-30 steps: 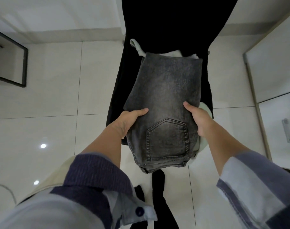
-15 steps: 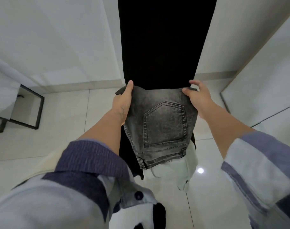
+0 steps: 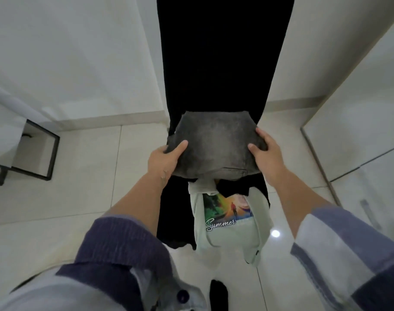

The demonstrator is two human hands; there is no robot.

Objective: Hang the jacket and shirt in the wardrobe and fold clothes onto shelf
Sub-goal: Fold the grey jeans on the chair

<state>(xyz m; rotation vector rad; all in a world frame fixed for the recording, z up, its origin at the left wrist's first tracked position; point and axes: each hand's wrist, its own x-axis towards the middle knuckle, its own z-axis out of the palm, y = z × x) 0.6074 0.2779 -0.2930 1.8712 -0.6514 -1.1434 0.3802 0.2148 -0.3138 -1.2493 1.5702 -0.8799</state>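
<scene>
Folded grey washed jeans (image 3: 214, 142) are held flat in front of me, above the floor. My left hand (image 3: 163, 159) grips their left edge, thumb on top. My right hand (image 3: 266, 153) grips the right edge the same way. Under the jeans lies a pale green T-shirt (image 3: 227, 230) with a colourful "Summer" print, draped over a black cloth-covered surface (image 3: 176, 216). A dark garment (image 3: 234, 187) pokes out just beneath the jeans. Whether the jeans touch the pile below I cannot tell.
A tall black panel (image 3: 223, 52) rises straight ahead against white walls. White wardrobe doors (image 3: 359, 131) with a handle (image 3: 368, 212) stand on the right. A black metal frame (image 3: 41, 153) sits on the glossy tiled floor at the left.
Both hands lifted the jeans, held them up with the back pocket facing me, then turned them flat again. The view tilted up, and the printed T-shirt now shows beneath.
</scene>
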